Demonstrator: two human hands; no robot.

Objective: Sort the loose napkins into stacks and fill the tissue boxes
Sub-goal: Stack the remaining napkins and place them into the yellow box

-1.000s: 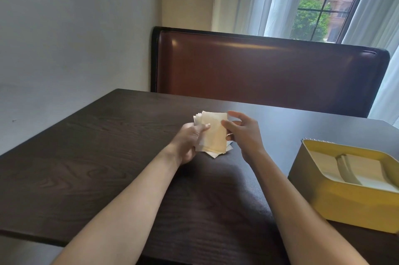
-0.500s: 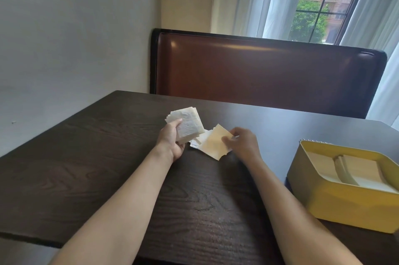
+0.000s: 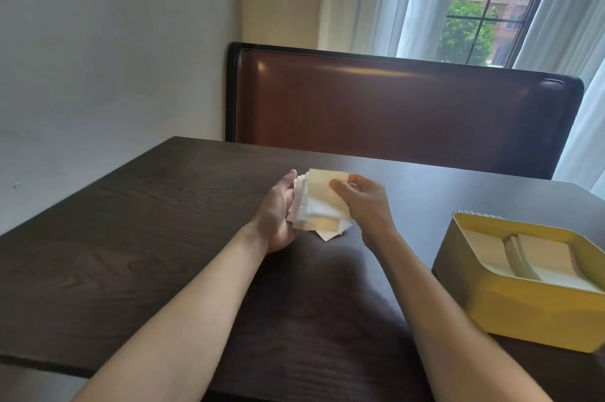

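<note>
At frame centre, both hands hold the napkin stack over the table: left hand cupping, right hand pinching (yellow tissue box lower right, part-filled).

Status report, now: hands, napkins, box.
Left hand cradles napkin stack; right hand pinches top napkin. Yellow box on the right, partly filled. Nothing in the way.

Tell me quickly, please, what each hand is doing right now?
Left hand: holds the stack of napkins from its left side.
Right hand: pinches the top beige napkin.
</note>
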